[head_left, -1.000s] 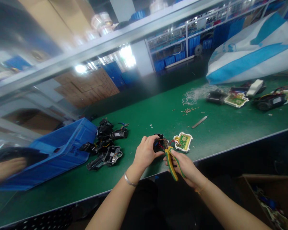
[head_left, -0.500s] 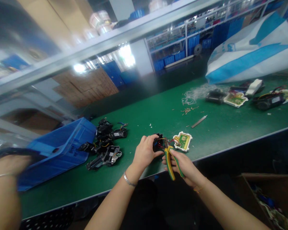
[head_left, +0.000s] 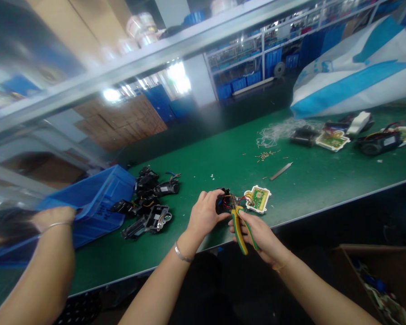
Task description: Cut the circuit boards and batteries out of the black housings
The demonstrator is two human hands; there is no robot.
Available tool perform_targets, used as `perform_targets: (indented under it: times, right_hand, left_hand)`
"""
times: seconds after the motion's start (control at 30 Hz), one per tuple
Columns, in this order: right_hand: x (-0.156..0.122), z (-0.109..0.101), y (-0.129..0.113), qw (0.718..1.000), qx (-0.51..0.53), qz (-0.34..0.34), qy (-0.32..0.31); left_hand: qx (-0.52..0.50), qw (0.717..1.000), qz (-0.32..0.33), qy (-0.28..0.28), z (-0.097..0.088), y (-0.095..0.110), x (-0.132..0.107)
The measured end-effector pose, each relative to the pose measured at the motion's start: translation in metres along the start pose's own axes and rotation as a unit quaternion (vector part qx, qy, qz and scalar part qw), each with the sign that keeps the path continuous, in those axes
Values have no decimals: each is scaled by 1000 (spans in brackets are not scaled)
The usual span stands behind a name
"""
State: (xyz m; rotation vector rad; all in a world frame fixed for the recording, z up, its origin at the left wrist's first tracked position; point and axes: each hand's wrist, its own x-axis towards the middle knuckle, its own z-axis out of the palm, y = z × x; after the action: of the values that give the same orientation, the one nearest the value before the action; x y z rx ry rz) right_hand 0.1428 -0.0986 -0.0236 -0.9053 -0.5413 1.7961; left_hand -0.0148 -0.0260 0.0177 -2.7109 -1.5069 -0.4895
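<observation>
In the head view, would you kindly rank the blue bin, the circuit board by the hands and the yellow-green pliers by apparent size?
1. blue bin
2. and 3. pliers and circuit board look alike; unranked.

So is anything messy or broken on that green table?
Yes. Little wire bits and a whitish tangle of scraps lie strewn on the green table. The blue bin sits tipped, black parts heaped beside it. The left hand holds an opened black part, its wires trailing to a circuit board.
</observation>
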Motion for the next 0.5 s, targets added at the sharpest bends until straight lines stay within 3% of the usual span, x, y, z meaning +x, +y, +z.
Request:
perform_targets:
  times: [0.5]
  right_hand:
    - [5, 4, 4, 1000, -23, 11, 12]
  left_hand:
    - [5, 1000, 5, -10, -2, 1, 1]
